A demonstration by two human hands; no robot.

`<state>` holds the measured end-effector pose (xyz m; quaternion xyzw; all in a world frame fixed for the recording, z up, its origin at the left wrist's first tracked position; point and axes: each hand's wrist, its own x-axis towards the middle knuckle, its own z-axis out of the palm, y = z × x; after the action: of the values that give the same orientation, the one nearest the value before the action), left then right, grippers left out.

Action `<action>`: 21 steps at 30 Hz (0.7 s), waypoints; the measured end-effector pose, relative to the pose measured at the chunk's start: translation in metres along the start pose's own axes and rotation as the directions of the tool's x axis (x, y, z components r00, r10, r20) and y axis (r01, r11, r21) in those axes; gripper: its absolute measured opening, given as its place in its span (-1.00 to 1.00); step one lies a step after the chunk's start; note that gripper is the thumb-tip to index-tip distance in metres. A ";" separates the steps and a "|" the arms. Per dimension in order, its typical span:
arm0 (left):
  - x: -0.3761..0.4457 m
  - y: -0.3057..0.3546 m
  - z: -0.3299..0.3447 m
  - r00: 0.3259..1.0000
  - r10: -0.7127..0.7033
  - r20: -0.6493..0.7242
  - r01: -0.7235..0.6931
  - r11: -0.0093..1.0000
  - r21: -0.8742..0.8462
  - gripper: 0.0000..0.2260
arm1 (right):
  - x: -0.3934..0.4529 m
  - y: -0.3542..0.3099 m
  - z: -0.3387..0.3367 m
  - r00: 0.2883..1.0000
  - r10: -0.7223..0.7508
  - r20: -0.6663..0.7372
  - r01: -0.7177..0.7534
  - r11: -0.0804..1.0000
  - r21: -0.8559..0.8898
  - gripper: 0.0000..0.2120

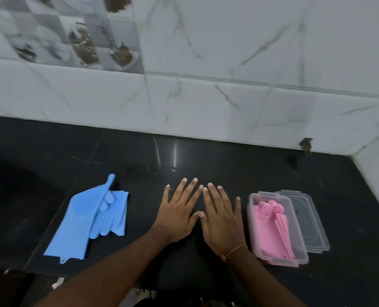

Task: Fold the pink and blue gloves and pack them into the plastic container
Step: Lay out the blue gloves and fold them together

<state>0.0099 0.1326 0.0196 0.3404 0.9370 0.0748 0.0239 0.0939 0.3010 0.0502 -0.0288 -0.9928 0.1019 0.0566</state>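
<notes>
Your left hand [177,214] and right hand [222,220] lie flat, palms down, side by side on the glossy black stone counter [139,156], fingers spread, thumb tips touching, holding nothing. To your left, well apart from your hands, the soft blue rubber gloves [89,218] lie loosely folded on the counter. To your right, just beside your right hand, the clear rectangular plastic container [253,231] holds the folded pink rubber gloves [270,227]; its clear plastic lid [310,220] lies flat against its far side. A thin orange thread [233,250] circles your right wrist.
</notes>
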 end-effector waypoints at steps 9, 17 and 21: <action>-0.108 -0.158 -0.024 0.944 -0.328 0.028 0.327 0.945 0.030 -0.33 | 0.049 -0.180 0.056 0.968 -0.201 0.150 0.190 0.978 0.085 -0.42; -0.176 -0.253 -0.018 0.768 -0.618 0.169 0.640 0.737 -0.217 -0.40 | 0.069 -0.275 0.107 0.919 -0.189 0.347 0.149 0.979 0.138 -0.57; -0.178 -0.270 -0.019 0.801 -0.598 -0.008 0.557 0.751 -0.355 -0.75 | 0.083 -0.292 0.118 0.915 -0.053 0.400 -0.048 0.970 0.238 -0.64</action>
<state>-0.0266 -0.1880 -0.0047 0.0193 0.9689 0.2423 0.0465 -0.0154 -0.0023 0.0044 0.0012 -0.9630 0.2262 -0.1462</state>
